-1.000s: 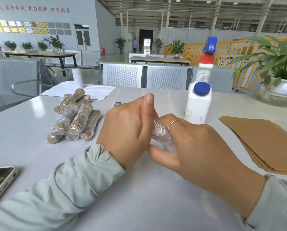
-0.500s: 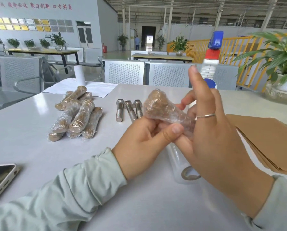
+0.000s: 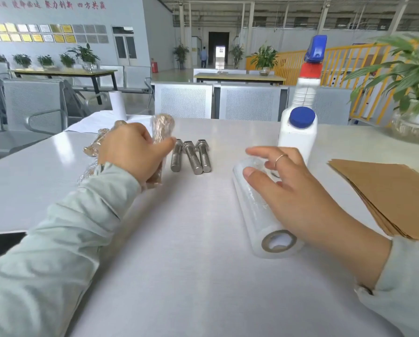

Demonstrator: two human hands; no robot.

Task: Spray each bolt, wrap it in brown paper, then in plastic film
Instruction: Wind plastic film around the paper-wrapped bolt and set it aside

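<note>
My left hand (image 3: 133,152) grips a wrapped bolt (image 3: 162,128), brown paper under plastic film, upright over the left of the table. Behind that hand lies the pile of wrapped bolts (image 3: 94,147), mostly hidden by my arm. Three bare steel bolts (image 3: 191,156) lie side by side in the middle. My right hand (image 3: 283,181) hovers with spread fingers over the far end of the plastic film roll (image 3: 259,215), holding nothing. The stack of brown paper (image 3: 385,190) lies to the right. A spray bottle (image 3: 309,76) stands behind a white blue-capped bottle (image 3: 297,137).
A white sheet and a white roll (image 3: 117,103) sit at the table's far left. A potted plant in a glass bowl (image 3: 412,117) stands at the far right corner. Grey metal chairs (image 3: 228,100) line the far edge of the white table (image 3: 179,251).
My left hand has carried the wrapped bolt away to the left toward the pile. My right hand has let go of it and dropped over the film roll.
</note>
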